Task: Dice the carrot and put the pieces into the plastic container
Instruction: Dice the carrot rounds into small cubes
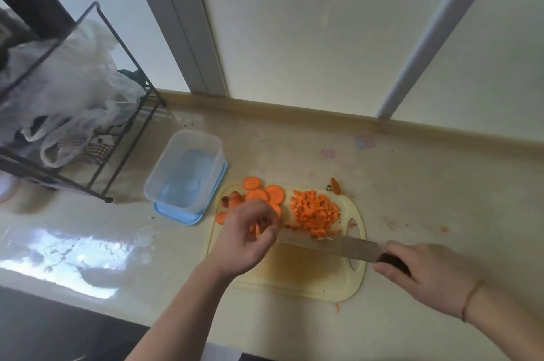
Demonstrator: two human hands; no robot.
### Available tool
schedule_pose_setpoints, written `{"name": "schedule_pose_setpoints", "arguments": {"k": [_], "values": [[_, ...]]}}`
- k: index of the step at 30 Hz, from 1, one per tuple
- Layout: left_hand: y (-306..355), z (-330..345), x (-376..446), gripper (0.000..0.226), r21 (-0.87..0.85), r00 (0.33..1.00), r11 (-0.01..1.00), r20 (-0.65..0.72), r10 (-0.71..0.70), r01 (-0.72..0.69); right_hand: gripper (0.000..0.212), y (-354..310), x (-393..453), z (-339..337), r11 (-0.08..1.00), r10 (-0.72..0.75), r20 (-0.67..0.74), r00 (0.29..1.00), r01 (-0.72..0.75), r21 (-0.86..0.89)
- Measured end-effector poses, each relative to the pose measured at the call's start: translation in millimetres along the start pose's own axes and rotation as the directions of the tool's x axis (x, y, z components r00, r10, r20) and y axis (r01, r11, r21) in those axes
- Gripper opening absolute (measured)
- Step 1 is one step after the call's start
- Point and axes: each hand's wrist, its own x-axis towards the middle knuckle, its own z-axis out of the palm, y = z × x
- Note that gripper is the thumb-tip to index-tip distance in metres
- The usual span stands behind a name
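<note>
A pale yellow cutting board lies on the counter. On its far right sits a heap of diced carrot. Several round carrot slices lie at its far left, beside a carrot end. My left hand hovers over the slices and pinches carrot pieces between its curled fingers. My right hand grips the dark handle of a knife, whose blade lies across the board just in front of the diced heap. The clear plastic container stands empty on its blue lid, left of the board.
A black wire rack holding plastic bags stands at the far left. A carrot scrap lies just past the board's far right corner, and small bits dot the counter to the right. A wall runs along the back.
</note>
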Motion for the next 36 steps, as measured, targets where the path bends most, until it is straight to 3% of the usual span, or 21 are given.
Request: {"name": "schedule_pose_setpoints", "arguments": {"k": [3, 7, 15, 21, 25, 28, 31, 36], "values": [[2.0, 14.8, 21.4, 0.009, 0.26, 0.943, 0.961, 0.333, 0.0, -0.092, 0.084, -1.2, -1.3, -4.7, 0.995, -0.028, -0.072, 0.997, 0.021, -0.096], [-4.2, 35.5, 36.4, 0.025, 0.457, 0.891, 0.868, 0.453, -0.038, -0.195, 0.06, 12.7, 6.0, 4.2, 0.97, -0.115, -0.237, 0.965, 0.058, -0.236], [-2.1, 59.8, 58.9, 0.032, 0.543, 0.846, 0.836, 0.48, -0.231, -0.08, 0.06, 15.8, 8.3, 10.9, 0.958, -0.173, -0.322, 0.931, 0.083, -0.274], [-5.4, 62.5, 63.9, 0.023, 0.522, 0.917, 0.852, 0.327, -0.231, 0.028, 0.06, 18.9, 4.6, 13.9, 0.964, -0.122, -0.317, 0.941, 0.036, -0.265], [-18.0, 27.1, 80.8, 0.024, 0.599, 0.946, 0.793, 0.178, -0.272, 0.115, 0.059, 17.5, 2.5, 15.2, 0.966, -0.121, -0.326, 0.938, 0.036, -0.256], [-12.7, 7.7, 91.9, 0.02, 0.57, 0.889, 0.817, 0.323, -0.324, 0.091, 0.058, 14.0, 5.8, 12.5, 0.96, -0.141, -0.319, 0.937, 0.051, -0.274], [4.3, 16.3, 89.1, 0.02, 0.562, 0.815, 0.823, 0.512, -0.27, -0.08, 0.06, 11.1, 12.2, 10.3, 0.96, -0.157, -0.339, 0.927, 0.062, -0.275], [8.5, 45.5, 80.4, 0.03, 0.549, 0.783, 0.821, 0.577, -0.234, -0.159, 0.059, 7.5, 15.0, 7.5, 0.951, -0.199, -0.344, 0.918, 0.097, -0.293]]}}
